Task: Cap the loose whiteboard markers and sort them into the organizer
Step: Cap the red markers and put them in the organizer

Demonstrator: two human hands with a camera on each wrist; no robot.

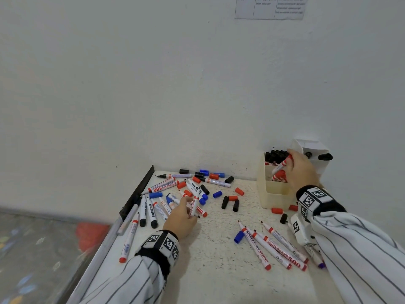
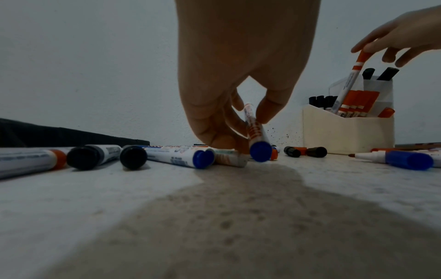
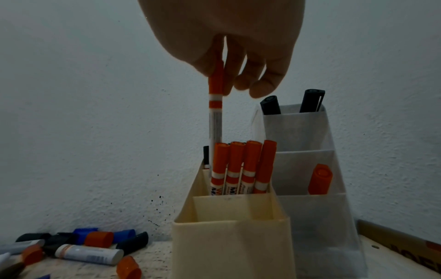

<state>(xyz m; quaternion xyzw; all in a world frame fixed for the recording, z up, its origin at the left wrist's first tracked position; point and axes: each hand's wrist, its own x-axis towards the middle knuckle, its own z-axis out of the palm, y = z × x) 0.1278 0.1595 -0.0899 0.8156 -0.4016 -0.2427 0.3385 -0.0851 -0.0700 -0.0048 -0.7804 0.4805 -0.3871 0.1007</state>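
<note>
My right hand (image 1: 289, 163) pinches a capped red marker (image 3: 216, 113) by its cap, upright, with its lower end in the middle compartment of the cream organizer (image 3: 229, 245), beside several capped red markers (image 3: 243, 168). Black-capped markers (image 1: 276, 154) fill the compartment behind. My left hand (image 1: 188, 207) reaches down into the loose pile on the table and pinches a white marker with red lettering (image 2: 254, 130) between thumb and fingers. Its near end looks blue in the left wrist view. Uncapped red markers (image 1: 274, 244) lie at the front right.
A translucent white organizer (image 3: 310, 169) stands next to the cream one and holds two black markers and one red one. Loose red, blue and black caps (image 1: 230, 202) are scattered mid-table. A dark strip (image 1: 140, 189) edges the table's left side; the wall is close behind.
</note>
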